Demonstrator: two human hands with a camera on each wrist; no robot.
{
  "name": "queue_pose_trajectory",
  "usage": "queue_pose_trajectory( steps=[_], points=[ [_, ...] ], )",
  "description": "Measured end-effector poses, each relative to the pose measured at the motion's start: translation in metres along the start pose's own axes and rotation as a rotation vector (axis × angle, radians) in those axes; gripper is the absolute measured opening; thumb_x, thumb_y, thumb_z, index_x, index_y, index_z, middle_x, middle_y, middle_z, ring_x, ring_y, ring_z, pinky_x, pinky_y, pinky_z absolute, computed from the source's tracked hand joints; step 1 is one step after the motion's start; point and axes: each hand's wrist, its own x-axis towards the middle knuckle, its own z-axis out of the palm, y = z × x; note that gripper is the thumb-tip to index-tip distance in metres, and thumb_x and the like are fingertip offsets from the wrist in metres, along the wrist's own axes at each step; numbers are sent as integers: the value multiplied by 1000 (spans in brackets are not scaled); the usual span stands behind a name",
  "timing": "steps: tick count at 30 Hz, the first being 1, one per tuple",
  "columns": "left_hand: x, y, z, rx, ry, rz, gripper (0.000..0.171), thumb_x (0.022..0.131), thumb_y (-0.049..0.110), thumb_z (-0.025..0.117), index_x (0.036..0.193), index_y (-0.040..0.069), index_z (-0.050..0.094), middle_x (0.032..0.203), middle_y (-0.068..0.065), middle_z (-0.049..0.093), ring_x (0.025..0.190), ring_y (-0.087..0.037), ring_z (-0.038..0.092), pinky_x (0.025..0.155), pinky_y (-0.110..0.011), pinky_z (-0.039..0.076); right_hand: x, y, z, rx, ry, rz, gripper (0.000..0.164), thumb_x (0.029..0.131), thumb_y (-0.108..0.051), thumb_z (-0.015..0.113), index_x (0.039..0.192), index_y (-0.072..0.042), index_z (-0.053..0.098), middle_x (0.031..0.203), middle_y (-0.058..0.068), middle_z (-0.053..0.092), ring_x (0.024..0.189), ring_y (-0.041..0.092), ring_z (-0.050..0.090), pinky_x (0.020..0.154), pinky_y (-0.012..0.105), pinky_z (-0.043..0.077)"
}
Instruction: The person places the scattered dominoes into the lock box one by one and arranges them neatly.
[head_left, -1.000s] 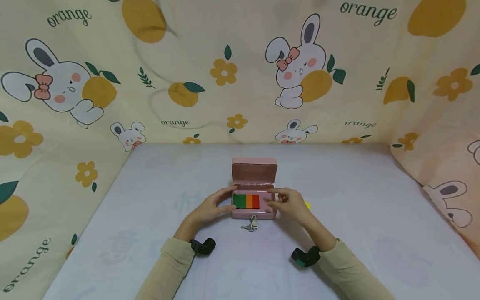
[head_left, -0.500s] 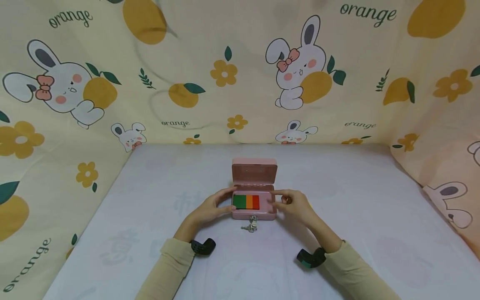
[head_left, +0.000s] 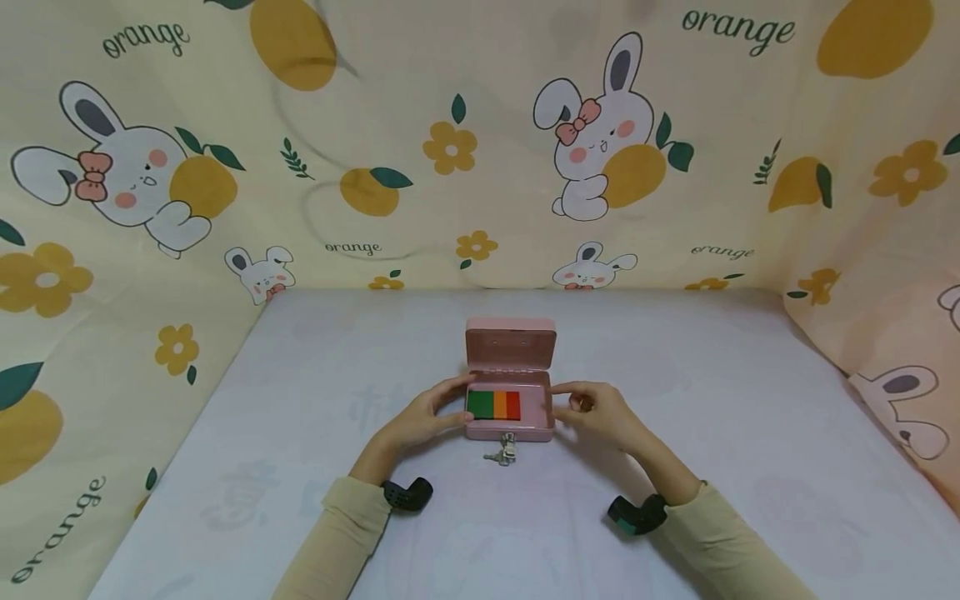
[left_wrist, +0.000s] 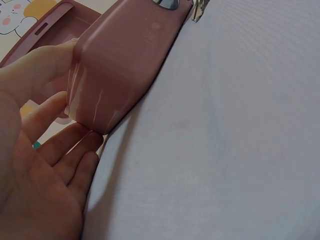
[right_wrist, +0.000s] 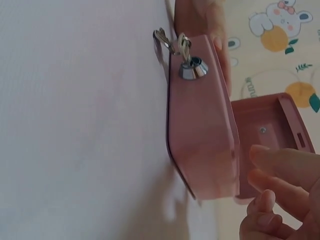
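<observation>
On the white table [head_left: 225, 433], the left hand [head_left: 422, 418] grips the pink box [head_left: 529, 434], likely steadying it; beside it the right hand [head_left: 600, 412], loosely parted, holds nothing.

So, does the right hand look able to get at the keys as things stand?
Probably yes. The right hand is at the box's right side with nothing visible in its fingers, and the keys hang openly at the front lock; only the box's corner seems to need rounding.
</observation>
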Motion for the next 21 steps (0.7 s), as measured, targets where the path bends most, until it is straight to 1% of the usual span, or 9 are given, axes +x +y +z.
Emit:
queue_pose_trajectory(
  steps=[4, 11, 21],
  points=[
    [0, 0, 0, 5, -1, -1, 68, 91, 21, 67, 150, 15, 34, 159, -9, 32, 148, -32, 29, 123, -53, 22, -2, 2, -5, -8, -5, -22, 32, 85, -17, 72, 113, -3, 69, 71, 1, 52, 61, 5, 43, 52, 17, 33],
    [0, 0, -1, 3, 1, -14, 68, 91, 21, 67, 150, 16, 34, 159, -9, 32, 149, -31, 28, 123, -52, 21, -3, 5, -14, -10, -54, -60, 34, 85, -17, 72, 115, -1, 67, 72, 1, 50, 61, 3, 42, 53, 17, 33],
    [2, -1, 1, -4, 8, -43, 67, 91, 19, 67, 149, 19, 35, 159, -7, 33, 149, -30, 28, 123, -52, 21, -4, 10, -23, 2, -107, -92, 36, 86, -16, 71, 117, 1, 65, 75, 2, 51, 67, 5, 46, 56, 17, 39]
  ],
)
